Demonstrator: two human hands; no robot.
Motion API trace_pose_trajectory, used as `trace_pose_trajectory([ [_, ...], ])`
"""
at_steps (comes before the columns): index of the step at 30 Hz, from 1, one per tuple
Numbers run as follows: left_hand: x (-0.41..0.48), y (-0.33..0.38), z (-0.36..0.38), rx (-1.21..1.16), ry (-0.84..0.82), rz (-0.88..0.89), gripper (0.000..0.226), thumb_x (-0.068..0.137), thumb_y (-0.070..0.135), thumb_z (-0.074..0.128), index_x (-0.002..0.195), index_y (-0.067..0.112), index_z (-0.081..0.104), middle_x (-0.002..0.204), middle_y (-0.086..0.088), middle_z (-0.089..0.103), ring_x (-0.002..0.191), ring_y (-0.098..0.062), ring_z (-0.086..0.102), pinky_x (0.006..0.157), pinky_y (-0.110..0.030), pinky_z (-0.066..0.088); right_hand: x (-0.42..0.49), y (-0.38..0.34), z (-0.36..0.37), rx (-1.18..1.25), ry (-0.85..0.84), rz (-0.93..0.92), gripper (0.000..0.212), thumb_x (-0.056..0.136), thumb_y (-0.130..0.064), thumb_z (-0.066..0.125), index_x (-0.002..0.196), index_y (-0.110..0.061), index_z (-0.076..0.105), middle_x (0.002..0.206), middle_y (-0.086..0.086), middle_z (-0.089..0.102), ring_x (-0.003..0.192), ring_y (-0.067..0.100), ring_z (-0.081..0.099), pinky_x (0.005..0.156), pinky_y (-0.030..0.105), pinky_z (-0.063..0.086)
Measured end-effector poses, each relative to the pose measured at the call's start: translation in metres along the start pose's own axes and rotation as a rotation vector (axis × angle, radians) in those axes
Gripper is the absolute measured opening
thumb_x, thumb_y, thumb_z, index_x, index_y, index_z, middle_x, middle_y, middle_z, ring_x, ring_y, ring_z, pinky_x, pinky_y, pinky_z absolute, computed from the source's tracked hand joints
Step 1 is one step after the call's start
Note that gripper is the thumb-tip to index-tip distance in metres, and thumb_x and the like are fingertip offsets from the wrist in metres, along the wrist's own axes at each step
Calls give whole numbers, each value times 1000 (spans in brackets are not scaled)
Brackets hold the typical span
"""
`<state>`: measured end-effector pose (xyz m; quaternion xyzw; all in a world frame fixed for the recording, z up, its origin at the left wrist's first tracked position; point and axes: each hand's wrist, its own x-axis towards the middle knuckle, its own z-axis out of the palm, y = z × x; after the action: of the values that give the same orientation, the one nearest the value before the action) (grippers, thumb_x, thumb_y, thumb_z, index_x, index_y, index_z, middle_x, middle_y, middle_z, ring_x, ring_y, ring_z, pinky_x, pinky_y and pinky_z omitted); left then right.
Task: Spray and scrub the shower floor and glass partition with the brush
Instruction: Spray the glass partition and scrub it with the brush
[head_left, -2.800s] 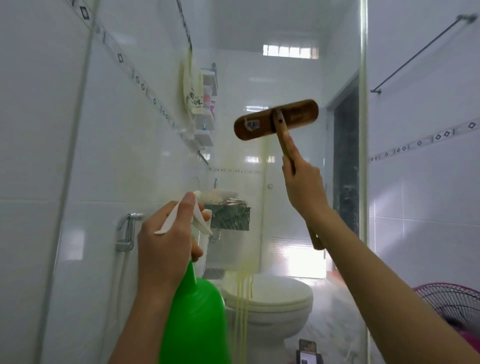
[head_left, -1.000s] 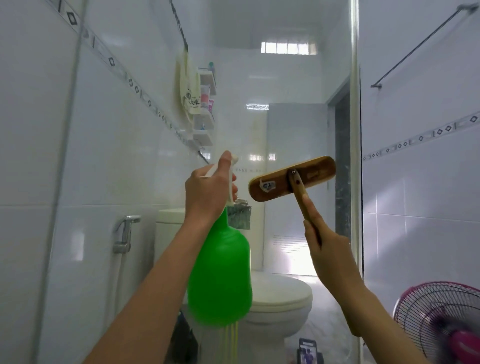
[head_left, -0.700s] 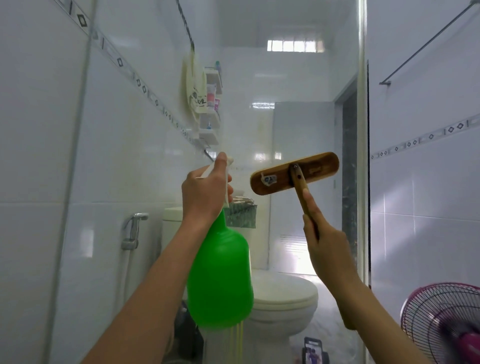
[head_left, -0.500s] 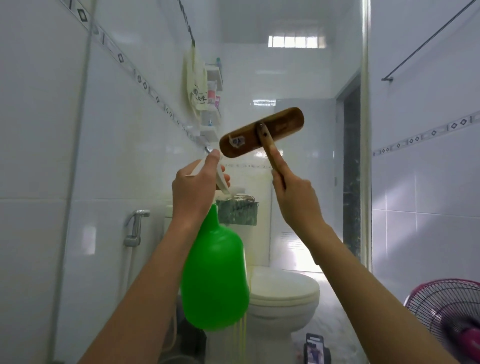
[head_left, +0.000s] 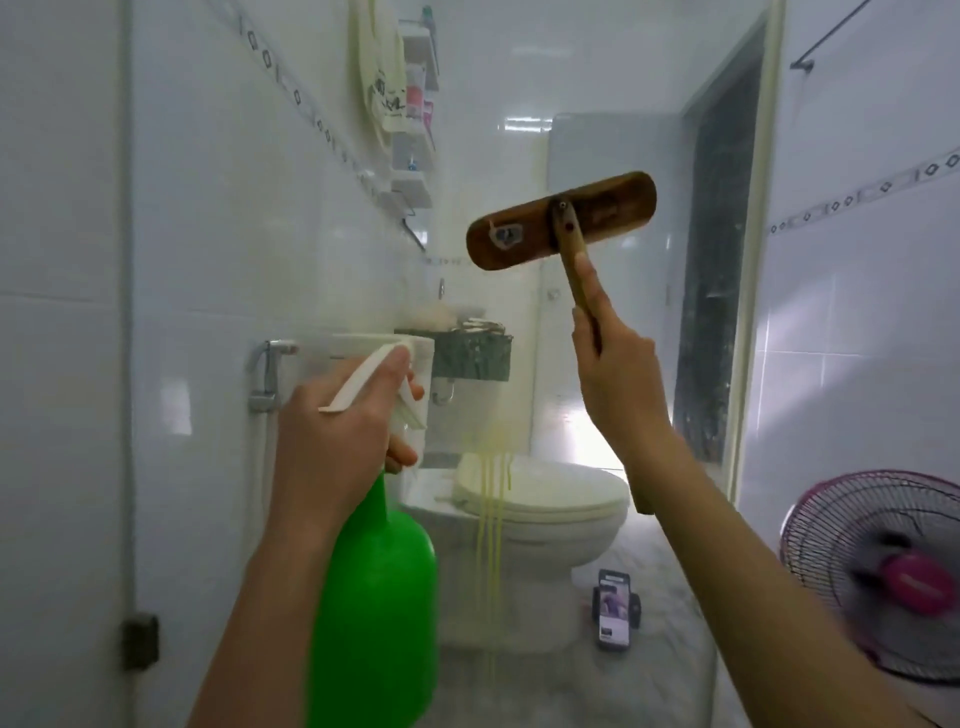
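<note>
My left hand (head_left: 332, 431) grips the neck and white trigger of a green spray bottle (head_left: 374, 597), nozzle aimed at the glass partition (head_left: 519, 78) in front of me. My right hand (head_left: 618, 379) holds the wooden handle of a brown scrub brush (head_left: 561, 221), index finger stretched along the handle. The brush head lies flat against the glass at about head height, tilted up to the right. Yellowish cleaner streaks (head_left: 491, 519) run down the glass below centre. The shower floor is out of view.
Behind the glass stand a white toilet (head_left: 540, 525), a green marble sink (head_left: 470, 351) and wall shelves (head_left: 413, 114). A phone (head_left: 614, 608) stands on the floor. A pink fan (head_left: 878, 571) sits at right. A bidet sprayer (head_left: 267, 374) hangs on the left wall.
My left hand and the spray bottle dropped lower. The brush slid right and slightly down on the glass. A fresh misty patch and more yellow streaks show on the glass.
</note>
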<state>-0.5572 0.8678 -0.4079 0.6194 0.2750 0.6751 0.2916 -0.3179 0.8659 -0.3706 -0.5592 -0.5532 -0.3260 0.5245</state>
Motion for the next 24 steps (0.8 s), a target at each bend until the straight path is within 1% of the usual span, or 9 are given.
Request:
trace_pose_trajectory([
  [3, -21, -23, -6, -40, 68, -38, 31, 97, 36, 60, 80, 15, 76, 69, -5, 73, 36, -10, 54, 42, -23, 50, -107, 23, 7, 11, -44, 64, 58, 101, -29, 39, 149, -43, 11, 51, -3, 45, 39, 12, 45, 41, 20, 47],
  [6, -36, -42, -12, -44, 90, -72, 30, 98, 36, 59, 81, 19, 75, 62, 3, 71, 36, -7, 52, 41, -17, 46, -174, 30, 7, 19, -96, 97, 58, 98, -29, 38, 150, -34, 13, 47, -13, 34, 35, 8, 40, 39, 11, 38],
  [8, -40, -50, -12, -34, 81, -89, 30, 99, 35, 58, 80, 18, 75, 57, 8, 69, 35, -7, 51, 41, -14, 44, -145, 21, 13, 8, -88, 53, 56, 97, -35, 31, 149, -35, 10, 48, -8, 38, 37, 6, 39, 40, 12, 37],
  [12, -41, -58, -7, -3, 64, -89, 32, 99, 36, 59, 81, 14, 75, 50, 10, 64, 36, -9, 53, 42, -13, 44, -70, -2, 28, 3, -9, -23, 54, 97, -40, 27, 145, -38, 4, 60, 2, 53, 42, 13, 48, 43, 20, 48],
  [14, -43, -62, -7, 17, 60, -78, 33, 99, 36, 59, 81, 13, 75, 49, 8, 63, 35, -8, 52, 41, -14, 44, -90, 6, 32, -10, -24, -15, 54, 97, -38, 28, 147, -36, 6, 57, 1, 51, 41, 12, 46, 42, 20, 47],
  [17, -42, -69, -9, 27, 63, -72, 32, 99, 35, 60, 83, 12, 75, 61, 5, 67, 36, -8, 53, 40, -14, 42, -176, 29, 22, -24, -78, 56, 53, 102, -39, 32, 151, -34, 12, 50, -15, 34, 37, 4, 37, 40, 11, 34],
  [19, -44, -75, -11, 21, 56, -89, 32, 99, 35, 60, 84, 10, 75, 59, 4, 66, 37, -9, 54, 40, -14, 43, -210, 32, 16, -9, -119, 87, 52, 102, -41, 31, 151, -37, 13, 49, -18, 26, 35, 3, 34, 38, 12, 33],
  [22, -48, -84, -9, 44, 42, -100, 32, 99, 35, 60, 81, 12, 75, 54, 5, 66, 42, -14, 58, 44, -16, 48, -166, 15, 28, 1, -89, 42, 54, 101, -28, 40, 149, -27, 17, 50, -15, 33, 36, 2, 35, 38, 11, 35],
  [24, -49, -90, -7, 68, 30, -92, 29, 98, 38, 60, 76, 24, 73, 66, 5, 71, 54, -13, 63, 53, -25, 54, -122, -3, 38, 1, -54, -8, 53, 101, -25, 39, 147, -26, 13, 52, -4, 41, 39, 2, 35, 42, 9, 35],
])
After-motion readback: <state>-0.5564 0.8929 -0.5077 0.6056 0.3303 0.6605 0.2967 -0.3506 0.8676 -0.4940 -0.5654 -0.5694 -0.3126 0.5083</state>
